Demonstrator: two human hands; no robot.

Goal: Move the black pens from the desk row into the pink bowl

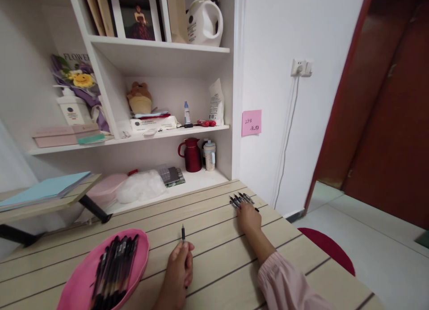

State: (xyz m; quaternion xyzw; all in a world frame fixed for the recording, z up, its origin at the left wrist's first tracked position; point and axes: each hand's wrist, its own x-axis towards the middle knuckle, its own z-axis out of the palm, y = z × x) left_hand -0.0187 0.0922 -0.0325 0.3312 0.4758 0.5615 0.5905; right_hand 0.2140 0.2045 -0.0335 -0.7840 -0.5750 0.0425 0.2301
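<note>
My left hand (177,265) is closed around a pen (183,233), whose pointed tip and dark grip stick up above the fingers. The rest of that pen is mostly hidden by the hand. At the far right of the table my right hand (250,217) reaches onto a row of small black and clear pieces that look like pen caps (237,200). Its fingers curl downward there, and what lies under them is hidden. To the left of my left hand, a pink tray (142,252) carries several dark pens (115,270) lying side by side.
The striped wooden table (214,229) meets a white shelf unit (161,46) at the back. A small raised stand with blue papers (47,189) is at the left. A dark red jug (192,156) stands on the lower shelf. A red round stool (330,247) sits beyond the right edge.
</note>
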